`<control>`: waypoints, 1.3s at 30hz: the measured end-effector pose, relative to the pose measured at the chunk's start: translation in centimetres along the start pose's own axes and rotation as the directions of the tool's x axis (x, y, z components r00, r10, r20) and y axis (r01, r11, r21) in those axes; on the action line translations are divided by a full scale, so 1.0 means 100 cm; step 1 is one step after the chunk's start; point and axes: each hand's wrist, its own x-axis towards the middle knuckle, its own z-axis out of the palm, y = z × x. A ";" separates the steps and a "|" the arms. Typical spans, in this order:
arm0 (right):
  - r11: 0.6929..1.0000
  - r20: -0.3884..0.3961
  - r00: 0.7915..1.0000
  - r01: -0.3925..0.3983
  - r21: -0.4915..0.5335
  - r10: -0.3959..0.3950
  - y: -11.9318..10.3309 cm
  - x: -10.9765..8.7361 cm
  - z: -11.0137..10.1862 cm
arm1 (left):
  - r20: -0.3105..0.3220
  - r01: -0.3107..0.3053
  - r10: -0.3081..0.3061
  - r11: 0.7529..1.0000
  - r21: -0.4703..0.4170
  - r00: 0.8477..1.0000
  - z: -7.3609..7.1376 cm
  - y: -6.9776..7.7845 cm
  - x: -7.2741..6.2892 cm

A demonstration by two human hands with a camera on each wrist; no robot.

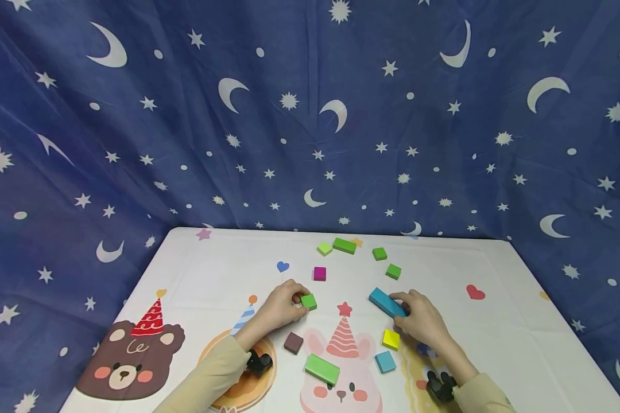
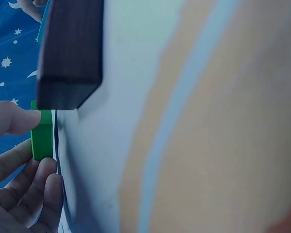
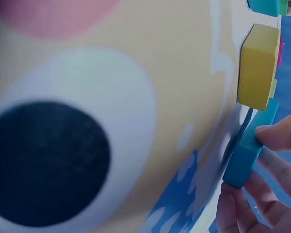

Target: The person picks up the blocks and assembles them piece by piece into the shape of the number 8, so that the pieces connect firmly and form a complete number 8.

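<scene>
Between its thumb and fingers, my left hand (image 1: 284,305) pinches a small green block (image 1: 309,302) near the middle of the table. The left wrist view shows that green block (image 2: 42,136) between thumb and fingertips, beyond a dark brown block (image 2: 70,58). My right hand (image 1: 418,316) grips the near end of a long blue block (image 1: 387,302), which lies slanted. In the right wrist view the thumb and fingers hold the blue block (image 3: 250,148), beside a yellow block (image 3: 259,67).
Nearer me lie the brown block (image 1: 293,343), a long green block (image 1: 322,369), a yellow block (image 1: 391,339) and a small blue block (image 1: 385,362). Farther back are a magenta block (image 1: 320,273) and several green blocks (image 1: 344,246). A starry blue curtain (image 1: 310,115) hangs behind the table.
</scene>
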 end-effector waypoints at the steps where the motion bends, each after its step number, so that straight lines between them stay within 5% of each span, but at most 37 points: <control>1: 1.000 0.000 1.000 0.007 -0.001 -0.007 0.000 0.001 0.000 | -0.001 -0.001 0.001 1.000 -0.001 1.000 0.000 0.000 0.000; 26: 0.990 0.032 0.990 0.139 -0.023 -0.138 -0.020 0.022 0.004 | 0.045 -0.029 0.029 1.000 -0.009 0.999 -0.002 0.005 0.005; 39: 0.964 0.070 0.964 0.261 -0.046 -0.258 -0.028 0.040 0.008 | 0.078 -0.053 0.054 0.998 -0.016 0.996 0.002 0.007 0.010</control>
